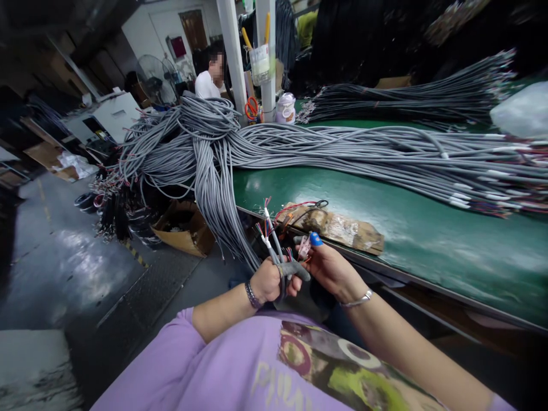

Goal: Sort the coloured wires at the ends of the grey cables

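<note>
My left hand is closed around grey cables, whose stripped ends stick up with thin coloured wires fanned out. A thick grey shape lies across that hand; whether it is a covered finger or cable, I cannot tell. Just to the right, my right hand pinches a small pinkish piece too small to identify, close to coloured wire ends. A blue cover sits on its thumb. Both hands are near the table's front edge.
Long grey cables run along the green table and hang over its left end. A taped cardboard strip lies at the front edge. Orange-handled scissors and a jar stand behind. A person sits farther back.
</note>
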Demonstrator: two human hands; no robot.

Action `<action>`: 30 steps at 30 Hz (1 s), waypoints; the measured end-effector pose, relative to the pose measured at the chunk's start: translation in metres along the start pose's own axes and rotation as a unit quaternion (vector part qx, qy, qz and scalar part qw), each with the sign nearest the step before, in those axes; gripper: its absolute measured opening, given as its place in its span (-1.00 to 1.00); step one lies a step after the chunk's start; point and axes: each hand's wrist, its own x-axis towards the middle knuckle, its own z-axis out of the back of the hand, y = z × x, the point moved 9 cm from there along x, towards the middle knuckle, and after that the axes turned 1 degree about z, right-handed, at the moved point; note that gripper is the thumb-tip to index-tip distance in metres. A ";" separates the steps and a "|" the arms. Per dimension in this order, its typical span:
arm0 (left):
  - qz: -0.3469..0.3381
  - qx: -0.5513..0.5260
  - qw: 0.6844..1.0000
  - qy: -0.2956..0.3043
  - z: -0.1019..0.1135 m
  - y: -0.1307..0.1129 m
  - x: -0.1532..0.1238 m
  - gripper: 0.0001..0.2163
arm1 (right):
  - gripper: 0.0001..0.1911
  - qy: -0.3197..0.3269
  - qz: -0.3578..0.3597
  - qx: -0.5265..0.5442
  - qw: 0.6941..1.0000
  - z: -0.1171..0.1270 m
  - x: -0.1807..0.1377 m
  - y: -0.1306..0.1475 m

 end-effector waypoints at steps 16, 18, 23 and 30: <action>-0.009 0.040 0.999 -0.019 0.004 0.008 -0.005 -0.58 | -0.58 0.028 -0.012 0.010 0.999 -0.011 -0.008 0.002; -0.030 0.041 0.999 -0.018 0.004 0.009 -0.009 -0.56 | -0.64 0.026 -0.006 0.005 1.000 -0.010 -0.008 0.003; -0.077 0.008 0.995 -0.067 0.006 0.004 -0.012 -0.55 | -0.69 0.016 0.008 -0.006 1.000 -0.008 -0.007 0.003; -0.091 -0.012 0.990 -0.105 0.007 0.001 -0.009 -0.59 | -0.63 0.032 0.024 0.002 0.999 -0.008 -0.003 0.004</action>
